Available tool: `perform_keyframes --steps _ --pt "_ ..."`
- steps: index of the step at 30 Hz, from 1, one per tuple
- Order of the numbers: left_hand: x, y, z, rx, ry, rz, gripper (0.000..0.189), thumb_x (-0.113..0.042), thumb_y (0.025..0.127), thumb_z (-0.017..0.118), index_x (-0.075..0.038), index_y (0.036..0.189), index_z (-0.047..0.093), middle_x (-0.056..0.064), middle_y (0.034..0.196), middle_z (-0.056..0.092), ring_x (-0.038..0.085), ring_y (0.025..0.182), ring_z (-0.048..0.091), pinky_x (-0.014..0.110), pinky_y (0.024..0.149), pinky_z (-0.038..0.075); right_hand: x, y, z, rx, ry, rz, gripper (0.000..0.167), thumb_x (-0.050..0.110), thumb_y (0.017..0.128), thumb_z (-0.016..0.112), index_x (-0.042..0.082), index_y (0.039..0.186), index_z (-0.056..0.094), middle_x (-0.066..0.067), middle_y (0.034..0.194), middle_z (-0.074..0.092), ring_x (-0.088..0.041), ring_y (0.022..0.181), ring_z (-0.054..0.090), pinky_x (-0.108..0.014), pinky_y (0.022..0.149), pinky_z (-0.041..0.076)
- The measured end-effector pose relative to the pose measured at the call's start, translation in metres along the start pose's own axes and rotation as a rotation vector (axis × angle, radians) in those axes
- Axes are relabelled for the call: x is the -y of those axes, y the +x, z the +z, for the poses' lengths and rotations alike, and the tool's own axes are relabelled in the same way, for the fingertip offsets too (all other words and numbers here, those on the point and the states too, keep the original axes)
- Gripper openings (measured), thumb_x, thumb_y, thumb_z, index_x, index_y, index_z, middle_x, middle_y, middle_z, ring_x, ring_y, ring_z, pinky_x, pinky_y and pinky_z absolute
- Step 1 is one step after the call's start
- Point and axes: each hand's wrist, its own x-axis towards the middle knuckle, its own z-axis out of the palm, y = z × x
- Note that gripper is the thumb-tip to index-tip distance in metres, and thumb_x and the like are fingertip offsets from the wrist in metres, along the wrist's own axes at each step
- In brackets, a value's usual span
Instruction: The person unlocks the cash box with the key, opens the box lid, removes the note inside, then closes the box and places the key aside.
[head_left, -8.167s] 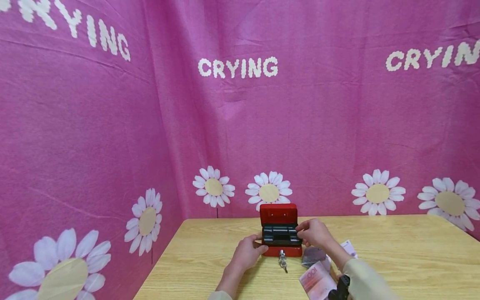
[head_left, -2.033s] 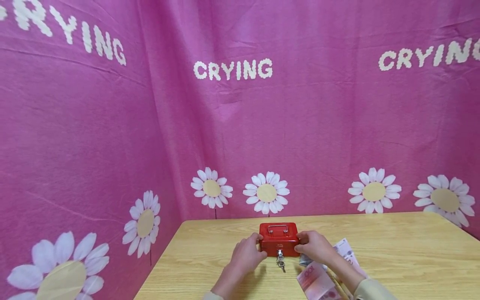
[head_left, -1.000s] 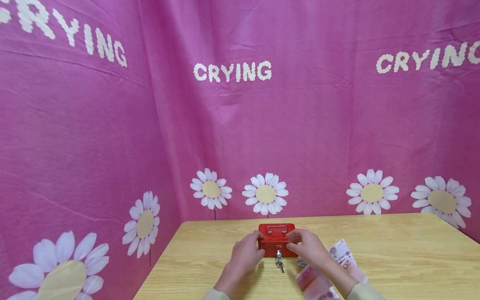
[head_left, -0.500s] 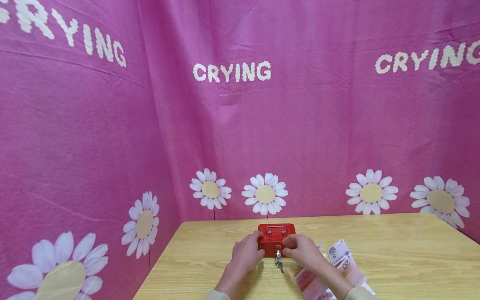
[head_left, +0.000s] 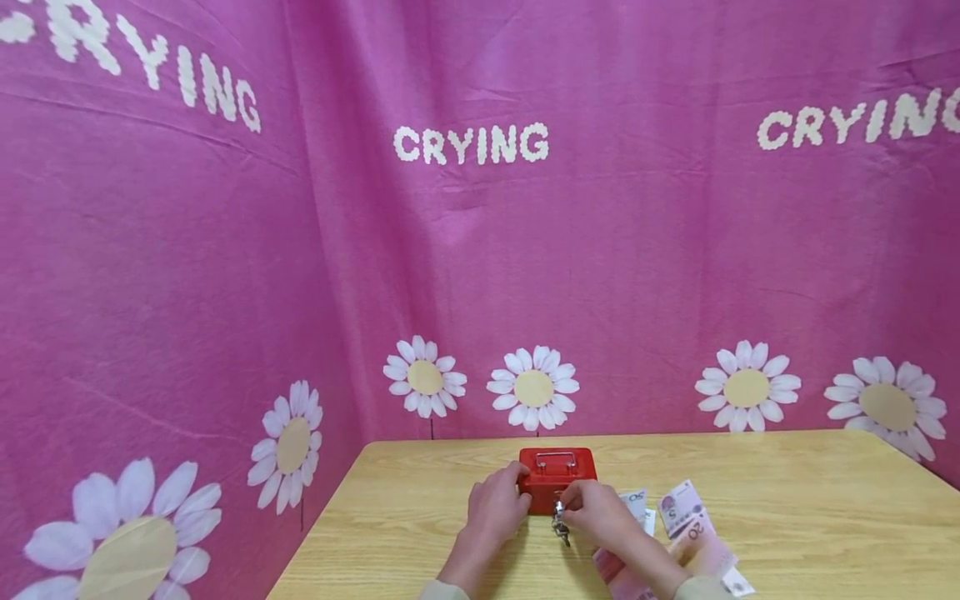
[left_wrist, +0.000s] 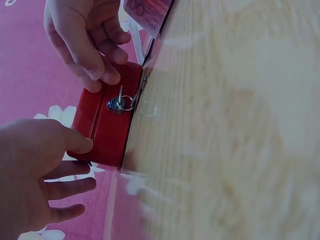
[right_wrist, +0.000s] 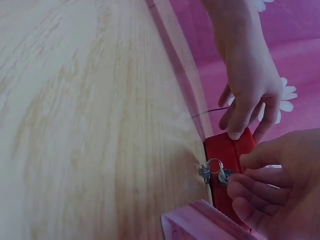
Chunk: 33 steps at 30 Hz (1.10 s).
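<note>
A small red cash box (head_left: 542, 482) sits on the table with its lid down and a wire handle on top. A key (left_wrist: 120, 94) stands in the front lock (left_wrist: 114, 107), and a ring with more keys (head_left: 561, 528) hangs from it. My left hand (head_left: 495, 506) holds the box's left end, thumb on the front; some of its other fingers stretch out beside the box in the left wrist view. My right hand (head_left: 602, 515) is at the front right, its loosely bent fingertips close by the key. The left wrist view shows a small gap between these fingertips and the key.
Several banknotes lie right of the box, among them a 20 note (head_left: 702, 546), a 5 note (head_left: 679, 505) and a 50 note (head_left: 635, 500). A red 100 note (right_wrist: 200, 222) lies partly under my right forearm. A pink daisy-printed cloth (head_left: 637, 250) hangs behind the wooden table (head_left: 420, 475).
The lid, up eight seconds ago with a black tray showing, is now down. My right hand has moved from the box's right end leftward to the key. The left hand keeps its place.
</note>
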Motion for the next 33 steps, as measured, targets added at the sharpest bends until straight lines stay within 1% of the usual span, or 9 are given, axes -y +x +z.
perform_keyframes --steps 4,13,16,22,29,33 --pt "0.0 -0.001 0.002 -0.027 0.01 0.011 0.027 -0.013 0.084 0.074 -0.015 0.11 0.068 0.002 0.101 0.075 0.021 0.093 0.07 0.037 0.071 0.046 -0.002 0.003 0.004 -0.004 -0.054 0.019 0.01 0.0 0.075 0.074 0.001 0.083 0.068 -0.002 0.074 0.066 -0.012 0.069 0.059 -0.027 0.063 0.052" --pt "-0.001 -0.002 0.003 -0.038 -0.014 0.007 0.027 -0.011 0.083 0.075 -0.015 0.109 0.068 0.003 0.1 0.075 0.021 0.092 0.07 0.036 0.07 0.046 -0.011 0.007 0.01 -0.025 -0.152 0.009 0.009 0.004 0.075 0.076 0.004 0.079 0.068 -0.002 0.072 0.064 -0.013 0.066 0.053 -0.028 0.058 0.046" --pt "0.0 -0.002 0.004 -0.043 -0.026 0.003 0.028 -0.011 0.083 0.075 -0.014 0.109 0.068 0.003 0.1 0.075 0.022 0.092 0.07 0.036 0.07 0.047 -0.014 0.008 0.012 -0.029 -0.155 0.01 0.011 0.005 0.074 0.078 0.006 0.076 0.067 -0.001 0.071 0.064 -0.013 0.065 0.052 -0.028 0.058 0.045" --pt "0.0 0.0 0.006 -0.028 -0.047 -0.018 0.027 -0.011 0.085 0.075 -0.014 0.111 0.068 0.004 0.104 0.075 0.022 0.096 0.071 0.037 0.072 0.048 -0.016 0.009 0.014 -0.034 -0.15 0.016 0.013 0.002 0.073 0.077 0.008 0.072 0.065 0.0 0.068 0.062 -0.013 0.062 0.05 -0.027 0.056 0.042" --pt "0.002 -0.002 0.007 -0.073 -0.024 -0.001 0.028 -0.012 0.082 0.075 -0.016 0.11 0.069 0.002 0.101 0.076 0.022 0.091 0.072 0.037 0.068 0.048 -0.016 0.01 0.015 -0.059 -0.149 -0.009 0.013 -0.001 0.068 0.075 0.008 0.069 0.065 0.002 0.065 0.06 -0.012 0.06 0.048 -0.026 0.054 0.04" --pt "0.002 -0.002 0.006 -0.071 -0.037 -0.014 0.028 -0.012 0.083 0.075 -0.016 0.11 0.069 0.003 0.101 0.076 0.022 0.091 0.072 0.037 0.069 0.049 -0.015 0.011 0.016 -0.061 -0.142 -0.011 0.012 -0.001 0.069 0.075 0.008 0.069 0.066 0.002 0.064 0.06 -0.012 0.059 0.048 -0.025 0.054 0.04"
